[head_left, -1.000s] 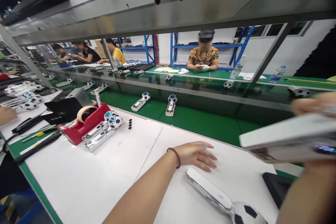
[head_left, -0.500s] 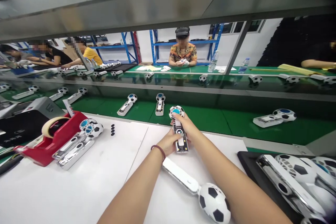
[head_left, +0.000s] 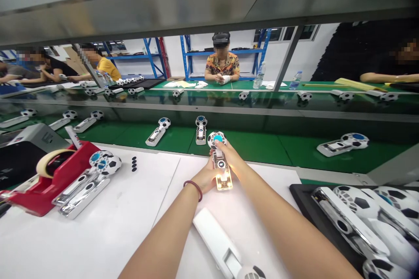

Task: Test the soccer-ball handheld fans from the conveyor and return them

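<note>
Both of my hands are closed around a handheld device (head_left: pixel 221 163) with a black-and-white soccer-ball head and a blue disc on it. Its handle is uncovered, with a circuit board and glowing yellowish lights. My left hand (head_left: pixel 208 178) grips the handle from the left, its thumb across the lit lower part. At the head end, my right hand (head_left: pixel 229 153) holds from the right, thumb by the blue disc. Fingers behind the device are hidden. Below my wrists, a white-handled soccer-ball device (head_left: pixel 214 242) lies on the white work surface (head_left: pixel 140 209), partly cut off by the frame.
Several similar devices rest on the green conveyor (head_left: pixel 248 141) ahead. A red tape dispenser (head_left: pixel 55 178) stands left, beside two devices (head_left: pixel 88 185) and black dots (head_left: pixel 134 164). A black tray (head_left: pixel 296 196) of devices sits right. A metal beam (head_left: pixel 196 4) crosses overhead; co-workers sit opposite.
Lights in the held device's handle have come on. The device lying below my wrists now shows another side and sits nearer the bottom edge. The view has shifted slightly.
</note>
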Tool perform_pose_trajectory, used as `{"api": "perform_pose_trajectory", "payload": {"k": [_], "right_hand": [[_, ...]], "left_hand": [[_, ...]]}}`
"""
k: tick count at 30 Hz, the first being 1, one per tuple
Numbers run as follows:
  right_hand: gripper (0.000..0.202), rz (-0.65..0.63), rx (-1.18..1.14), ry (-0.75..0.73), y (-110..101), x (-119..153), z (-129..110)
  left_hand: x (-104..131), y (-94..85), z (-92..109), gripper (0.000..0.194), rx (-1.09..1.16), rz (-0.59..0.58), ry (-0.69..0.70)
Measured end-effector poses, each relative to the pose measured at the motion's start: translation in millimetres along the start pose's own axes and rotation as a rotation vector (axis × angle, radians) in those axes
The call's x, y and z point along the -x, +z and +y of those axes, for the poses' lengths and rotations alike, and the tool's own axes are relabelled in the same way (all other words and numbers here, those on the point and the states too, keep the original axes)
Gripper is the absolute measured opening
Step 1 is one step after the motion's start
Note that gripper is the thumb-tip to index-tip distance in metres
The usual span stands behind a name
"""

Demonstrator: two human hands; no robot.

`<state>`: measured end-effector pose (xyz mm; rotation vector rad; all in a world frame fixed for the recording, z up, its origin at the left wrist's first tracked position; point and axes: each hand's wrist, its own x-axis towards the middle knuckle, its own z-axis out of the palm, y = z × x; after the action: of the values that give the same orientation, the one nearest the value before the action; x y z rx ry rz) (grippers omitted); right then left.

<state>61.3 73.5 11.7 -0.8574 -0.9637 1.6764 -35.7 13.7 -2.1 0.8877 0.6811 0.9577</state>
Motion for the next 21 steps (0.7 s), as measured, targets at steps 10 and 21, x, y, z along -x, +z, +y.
{"api": "perform_pose_trajectory", "payload": {"k": [10, 21], "right_hand": [[0.044, 0.003, 0.016, -0.028, -0.6, -2.8, -1.5], [0.043, 0.0, 0.041, -0.032, -1.3, 1.2, -1.3]], "left_hand": [[1.8, 4.3, 3.5, 0.076, -0.028, 0.011, 0.0], [0.4, 2.8, 2.8, 0.083, 0.049, 0.049, -0.014]]}}
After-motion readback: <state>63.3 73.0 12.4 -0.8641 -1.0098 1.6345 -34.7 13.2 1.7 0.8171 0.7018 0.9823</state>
